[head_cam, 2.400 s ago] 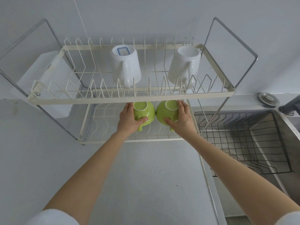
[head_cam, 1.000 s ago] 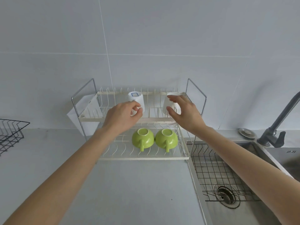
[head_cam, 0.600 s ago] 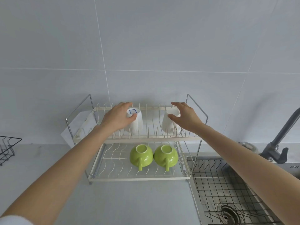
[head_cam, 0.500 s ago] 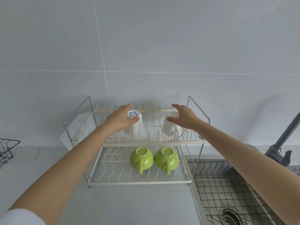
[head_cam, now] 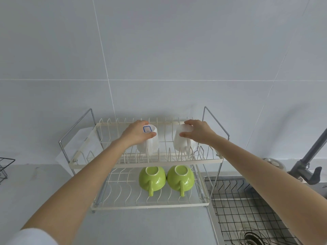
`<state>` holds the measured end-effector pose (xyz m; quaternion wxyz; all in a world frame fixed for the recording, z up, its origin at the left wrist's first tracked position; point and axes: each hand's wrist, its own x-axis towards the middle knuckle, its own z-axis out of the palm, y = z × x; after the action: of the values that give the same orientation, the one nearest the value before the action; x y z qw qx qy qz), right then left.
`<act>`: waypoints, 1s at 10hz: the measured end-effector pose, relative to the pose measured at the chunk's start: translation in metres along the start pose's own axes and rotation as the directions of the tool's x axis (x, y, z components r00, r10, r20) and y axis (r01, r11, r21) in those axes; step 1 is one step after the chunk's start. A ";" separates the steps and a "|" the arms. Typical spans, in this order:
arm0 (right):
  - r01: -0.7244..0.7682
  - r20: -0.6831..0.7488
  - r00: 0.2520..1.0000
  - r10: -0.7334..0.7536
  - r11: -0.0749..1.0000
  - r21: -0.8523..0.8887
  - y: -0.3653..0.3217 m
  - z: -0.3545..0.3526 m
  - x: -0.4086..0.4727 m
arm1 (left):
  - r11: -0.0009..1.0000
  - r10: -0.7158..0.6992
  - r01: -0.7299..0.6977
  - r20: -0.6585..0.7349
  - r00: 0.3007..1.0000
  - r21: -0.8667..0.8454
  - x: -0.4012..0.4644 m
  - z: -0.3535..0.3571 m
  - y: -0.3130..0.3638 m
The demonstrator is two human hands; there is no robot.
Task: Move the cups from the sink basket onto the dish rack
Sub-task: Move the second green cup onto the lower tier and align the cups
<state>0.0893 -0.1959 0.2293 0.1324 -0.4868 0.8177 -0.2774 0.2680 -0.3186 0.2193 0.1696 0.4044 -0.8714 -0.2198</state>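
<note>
Two white mugs stand upside down on the dish rack's (head_cam: 146, 164) upper tier, the left hand (head_cam: 135, 134) gripping the labelled mug (head_cam: 148, 144), the right hand (head_cam: 199, 132) grasping the plain mug (head_cam: 182, 142). Below sit two green cups (head_cam: 152, 177), inverted. Pale grey counter (head_cam: 141, 227), white tiled wall (head_cam: 159, 50), sink basket (head_cam: 247, 209) at right.

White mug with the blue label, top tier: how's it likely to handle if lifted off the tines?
The white mug looks rigid and glossy, so probably slick and breakable if knocked. It sits upside down among the dish rack tines, so it may snag unless lifted straight up. The left hand already grips its base.
</note>
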 end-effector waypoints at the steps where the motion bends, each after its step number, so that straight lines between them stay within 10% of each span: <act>1: -0.005 -0.016 1.000 0.005 1.000 0.022 0.001 0.002 0.000 | 1.000 0.026 -0.026 -0.020 0.999 -0.015 0.001 0.010 0.012; 10: 0.015 0.025 1.000 -0.013 0.996 -0.088 -0.003 -0.001 -0.001 | 0.998 0.062 -0.062 -0.030 0.998 0.000 0.010 0.027 0.029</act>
<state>0.0915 -0.1962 0.2317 0.1189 -0.5013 0.8239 -0.2361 0.2312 -0.3029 0.2130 0.1894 0.3802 -0.8810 -0.2086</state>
